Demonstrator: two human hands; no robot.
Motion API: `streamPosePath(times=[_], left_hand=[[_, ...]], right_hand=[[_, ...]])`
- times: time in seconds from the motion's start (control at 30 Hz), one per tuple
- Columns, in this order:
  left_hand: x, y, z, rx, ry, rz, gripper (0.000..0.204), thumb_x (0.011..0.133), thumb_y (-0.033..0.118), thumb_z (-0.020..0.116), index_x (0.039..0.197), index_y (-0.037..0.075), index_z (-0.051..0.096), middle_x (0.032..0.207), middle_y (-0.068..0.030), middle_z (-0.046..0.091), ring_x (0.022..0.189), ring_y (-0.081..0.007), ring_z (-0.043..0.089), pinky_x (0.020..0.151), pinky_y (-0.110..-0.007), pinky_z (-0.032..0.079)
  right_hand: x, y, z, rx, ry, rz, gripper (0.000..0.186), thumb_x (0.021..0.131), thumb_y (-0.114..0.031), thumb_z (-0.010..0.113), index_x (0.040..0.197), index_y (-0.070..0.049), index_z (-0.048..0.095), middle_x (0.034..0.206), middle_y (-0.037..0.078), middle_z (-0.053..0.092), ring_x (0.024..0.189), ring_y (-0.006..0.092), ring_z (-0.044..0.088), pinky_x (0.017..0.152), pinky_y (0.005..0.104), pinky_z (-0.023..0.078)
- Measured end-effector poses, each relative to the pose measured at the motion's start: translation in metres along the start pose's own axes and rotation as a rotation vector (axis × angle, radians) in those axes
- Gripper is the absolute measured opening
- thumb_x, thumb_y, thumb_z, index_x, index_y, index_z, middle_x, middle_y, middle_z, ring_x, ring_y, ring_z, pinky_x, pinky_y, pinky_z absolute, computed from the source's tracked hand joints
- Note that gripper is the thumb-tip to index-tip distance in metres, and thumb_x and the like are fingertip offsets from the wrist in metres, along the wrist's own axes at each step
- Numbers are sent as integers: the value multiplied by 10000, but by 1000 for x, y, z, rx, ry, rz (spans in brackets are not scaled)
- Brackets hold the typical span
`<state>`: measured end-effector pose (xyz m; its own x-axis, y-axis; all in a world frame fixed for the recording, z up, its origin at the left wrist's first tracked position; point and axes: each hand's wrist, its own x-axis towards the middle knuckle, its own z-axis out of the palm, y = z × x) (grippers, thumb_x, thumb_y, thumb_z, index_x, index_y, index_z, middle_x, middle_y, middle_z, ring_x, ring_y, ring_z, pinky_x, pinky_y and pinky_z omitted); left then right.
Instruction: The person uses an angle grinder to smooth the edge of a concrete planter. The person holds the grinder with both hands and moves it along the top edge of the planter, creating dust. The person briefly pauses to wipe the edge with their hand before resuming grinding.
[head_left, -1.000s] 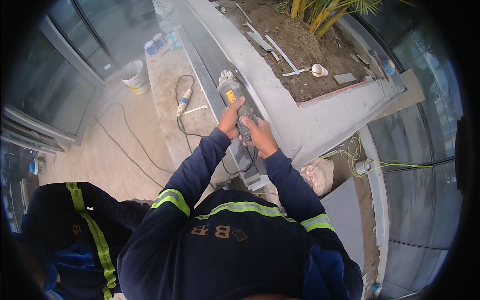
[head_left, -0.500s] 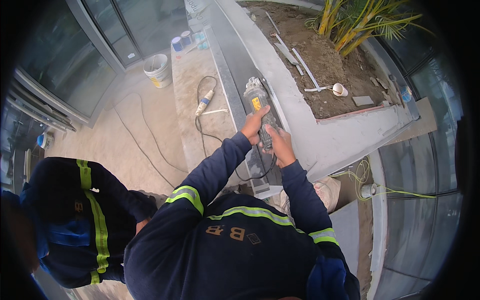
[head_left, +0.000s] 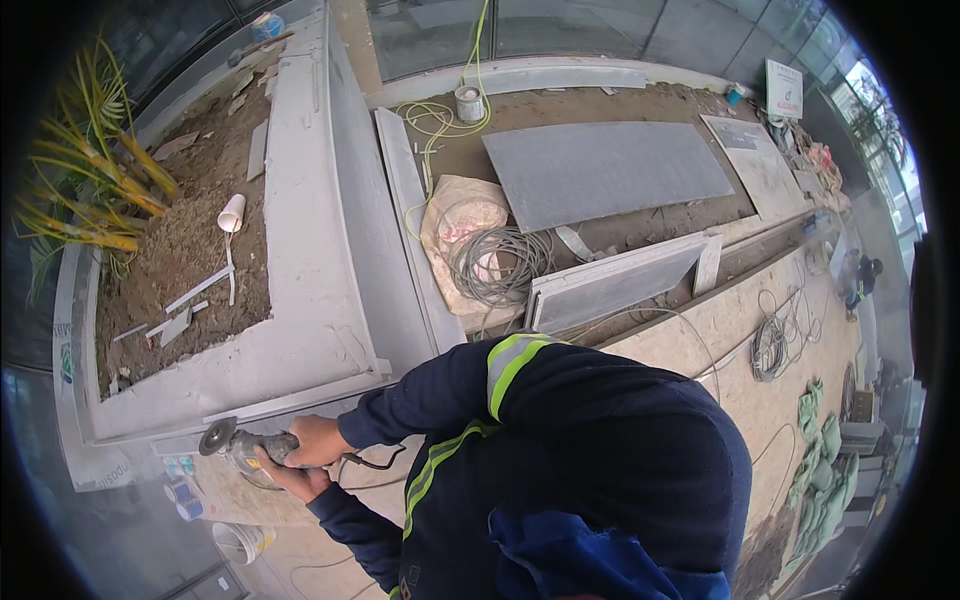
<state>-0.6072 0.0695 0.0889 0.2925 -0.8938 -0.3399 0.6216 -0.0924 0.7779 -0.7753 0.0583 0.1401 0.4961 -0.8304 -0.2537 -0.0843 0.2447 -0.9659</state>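
Both my hands hold a grey angle grinder (head_left: 250, 450) with a round disc (head_left: 216, 437) at its far end, in the lower left of the view. My right hand (head_left: 318, 442) wraps round the rear of the body, near the black cord (head_left: 375, 463). Closer to the disc, my left hand (head_left: 290, 480) grips the body from the other side. The grinder lies beside the outer edge of a white planter wall (head_left: 225, 375); whether the disc touches anything I cannot tell.
Soil, a palm plant (head_left: 115, 195) and a white cup (head_left: 232, 212) fill the planter. A bucket (head_left: 235, 543) and paint cans (head_left: 187, 500) stand near the grinder. Beyond are a grey slab (head_left: 610, 175), coiled cable (head_left: 500, 265) and leaning panels (head_left: 620, 290). Another person (head_left: 862, 275) is far right.
My view has swung round, so the planter now lies at the left and the grinder at lower left. The nearby person at the left has gone out of view. Both hands keep their grip.
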Motion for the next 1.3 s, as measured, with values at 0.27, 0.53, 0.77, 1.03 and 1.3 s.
streamPosePath(times=[0.27,0.53,0.77,1.03,1.3], left_hand=[[26,10,0,136,41,-6,670,981,530,655,1389,10,545,1249,-169,648,1108,-304,677,927,-459,585],[-16,-15,8,-46,27,8,428,1015,490,652,1093,70,626,969,-76,679,894,-229,677,813,-391,566],[-7,7,37,-195,-16,-8,372,1025,405,658,1159,64,591,979,-121,686,854,-288,709,770,-441,605],[13,-1,20,-306,-35,-22,381,1009,357,695,1162,26,581,923,-132,685,779,-276,711,709,-428,608],[-38,-18,32,-306,24,-38,415,999,366,717,1166,8,590,932,-135,690,777,-256,712,696,-409,609]], right_hand=[[53,27,25,-122,134,-67,652,827,-339,767,1250,130,605,1046,262,740,851,348,773,593,432,635],[-12,9,-5,-41,75,-130,582,828,-386,743,1150,96,692,926,298,749,764,453,749,709,476,599],[17,-8,-3,65,-94,55,547,942,-335,735,1272,89,629,780,104,687,595,160,662,464,304,506],[28,-7,1,74,-131,115,417,997,-307,706,1206,46,631,823,69,668,595,133,637,466,283,476],[-27,-16,-7,-25,-141,97,366,1037,-310,672,1228,1,641,870,42,680,649,94,658,511,258,511]])
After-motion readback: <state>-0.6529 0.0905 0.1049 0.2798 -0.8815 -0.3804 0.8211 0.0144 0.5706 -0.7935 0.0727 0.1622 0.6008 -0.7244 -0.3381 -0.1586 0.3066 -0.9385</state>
